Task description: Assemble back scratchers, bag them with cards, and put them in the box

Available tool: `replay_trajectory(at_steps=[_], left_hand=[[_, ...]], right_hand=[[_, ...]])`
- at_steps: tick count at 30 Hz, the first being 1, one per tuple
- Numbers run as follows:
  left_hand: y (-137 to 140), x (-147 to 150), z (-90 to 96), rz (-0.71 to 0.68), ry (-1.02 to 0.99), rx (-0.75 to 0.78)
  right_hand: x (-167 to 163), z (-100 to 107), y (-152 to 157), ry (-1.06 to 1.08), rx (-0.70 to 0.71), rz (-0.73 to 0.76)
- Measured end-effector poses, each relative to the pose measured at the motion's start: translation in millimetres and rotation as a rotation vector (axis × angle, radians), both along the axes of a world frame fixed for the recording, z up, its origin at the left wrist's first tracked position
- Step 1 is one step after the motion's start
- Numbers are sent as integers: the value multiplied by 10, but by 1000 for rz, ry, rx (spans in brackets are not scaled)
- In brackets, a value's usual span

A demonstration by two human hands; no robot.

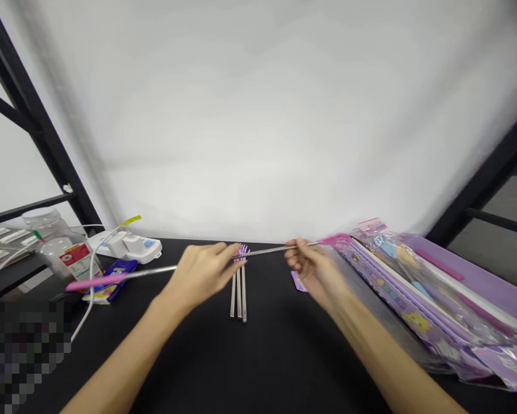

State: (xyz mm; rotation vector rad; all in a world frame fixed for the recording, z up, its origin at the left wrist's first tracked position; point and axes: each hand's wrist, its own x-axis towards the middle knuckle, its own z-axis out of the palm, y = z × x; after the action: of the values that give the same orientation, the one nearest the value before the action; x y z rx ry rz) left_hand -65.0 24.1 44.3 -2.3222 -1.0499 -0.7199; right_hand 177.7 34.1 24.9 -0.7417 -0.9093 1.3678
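Observation:
Stretched sideways across the view is a long metal back scratcher (264,251), with a pink handle at its left end and a pink head at its right end. My left hand (204,267) is closed around the middle of its rod, palm down. Near the head, my right hand (314,267) pinches the thin rod between thumb and fingers. Below and between my hands, several metal rods (239,293) with pink and purple claw heads lie side by side on the black table (267,362). A small purple card (299,281) lies by my right hand.
At right, clear-wrapped purple packages (383,282) lie against a purple box (478,270). On the left stand a clear plastic jar (64,253), a white power strip (141,248) with a cable, and a blue-yellow packet (115,276). Black frame bars (46,144) flank the white wall.

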Motion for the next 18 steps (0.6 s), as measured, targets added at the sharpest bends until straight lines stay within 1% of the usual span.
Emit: replay_trajectory(at_steps=[2,3,4,5,8,10,12,14,16,18], left_hand=[[-66,151,-20,-43,58,65],[-90,205,-27,-60,76,80],[-105,233,-30,-69,80,85],[-109,234,-29,-71,76,82],[-68,105,-6,-63,59,39],[-25,-12,10,-61,53,11],[6,-84,16,-67,49,10],[13,-80,8,-76,54,43],[1,-8,-12,-88,62,96],[-19,97,-43,-99,68,145]], right_hand=[[-166,-20,-56,-28,-21,149],[-203,-26,-64,-17,-21,157],[-199,-28,-54,8,-14,125],[-154,-27,-28,46,-3,62],[146,-14,111,194,19,-199],[356,-5,198,254,25,-312],[479,-4,242,275,22,-346],[478,-14,238,280,15,-349],[358,-36,194,262,6,-333],[165,-67,131,206,-5,-249]])
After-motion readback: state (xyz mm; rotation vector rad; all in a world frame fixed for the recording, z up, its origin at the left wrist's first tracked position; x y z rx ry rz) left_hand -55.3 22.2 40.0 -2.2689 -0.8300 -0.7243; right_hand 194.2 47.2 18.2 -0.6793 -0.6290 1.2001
